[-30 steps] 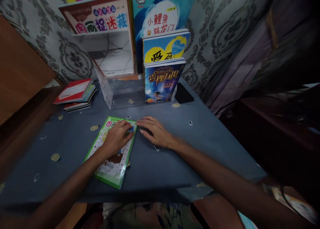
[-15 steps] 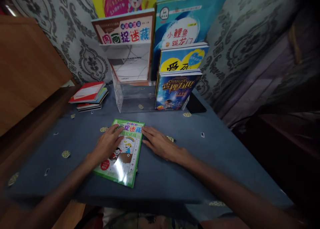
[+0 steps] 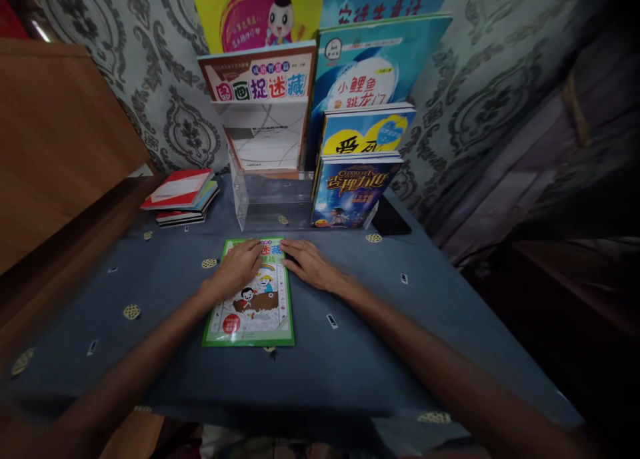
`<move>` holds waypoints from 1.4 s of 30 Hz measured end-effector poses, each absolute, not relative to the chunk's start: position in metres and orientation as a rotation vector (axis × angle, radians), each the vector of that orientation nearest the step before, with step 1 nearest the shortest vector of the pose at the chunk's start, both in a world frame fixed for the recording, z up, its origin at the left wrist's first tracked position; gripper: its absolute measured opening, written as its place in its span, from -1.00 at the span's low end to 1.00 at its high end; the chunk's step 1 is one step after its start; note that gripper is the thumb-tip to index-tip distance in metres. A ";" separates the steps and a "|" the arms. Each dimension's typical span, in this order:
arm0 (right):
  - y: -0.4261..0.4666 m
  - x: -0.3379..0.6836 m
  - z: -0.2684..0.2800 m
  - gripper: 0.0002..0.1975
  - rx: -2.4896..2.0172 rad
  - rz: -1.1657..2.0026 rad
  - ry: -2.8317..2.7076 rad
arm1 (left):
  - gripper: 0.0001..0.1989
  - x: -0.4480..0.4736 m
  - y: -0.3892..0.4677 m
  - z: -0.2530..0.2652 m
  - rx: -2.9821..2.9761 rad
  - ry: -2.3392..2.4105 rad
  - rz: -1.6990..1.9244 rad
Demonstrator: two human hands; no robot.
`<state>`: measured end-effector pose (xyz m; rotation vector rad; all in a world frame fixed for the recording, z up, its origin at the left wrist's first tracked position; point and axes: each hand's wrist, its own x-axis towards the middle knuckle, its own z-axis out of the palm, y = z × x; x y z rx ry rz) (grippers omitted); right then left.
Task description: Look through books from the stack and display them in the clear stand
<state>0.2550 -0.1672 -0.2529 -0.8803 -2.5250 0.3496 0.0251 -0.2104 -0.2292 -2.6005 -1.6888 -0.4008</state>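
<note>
A green-bordered picture book [image 3: 257, 305] with cartoon children on its cover lies flat on the dark blue tablecloth. Over its upper left part rests my left hand [image 3: 240, 267], fingers stretched forward and hiding some of the title. My right hand [image 3: 309, 262] lies flat at the upper right corner, its fingertips touching the book's edge. Neither hand is closed around anything. Just beyond the book stands a clear acrylic rack [image 3: 270, 202] with upright books in tiers.
A small stack of books [image 3: 183, 192] sits at the back left. In the rack's front right tier is a blue book [image 3: 350, 192]. A black flat object [image 3: 391, 219] lies right of the rack. A wooden panel [image 3: 65, 139] borders the left side, and patterned curtain [image 3: 193, 129] hangs behind.
The book has turned from slanted to nearly square with the table, its lower edge swinging right. Both hands have shifted slightly with it, and the right fingertips now reach onto its corner.
</note>
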 end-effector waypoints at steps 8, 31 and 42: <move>-0.166 0.244 -0.249 -0.45 -1.058 0.360 -2.589 | -0.60 0.032 -0.176 -0.251 -2.761 -1.479 -0.688; -0.229 0.268 -0.244 -0.52 -0.867 0.389 -2.659 | -0.61 0.030 -0.183 -0.255 -2.788 -1.456 -0.654; -0.265 0.279 -0.244 -0.57 -0.786 0.411 -2.667 | -0.60 0.029 -0.181 -0.256 -2.840 -1.278 -0.707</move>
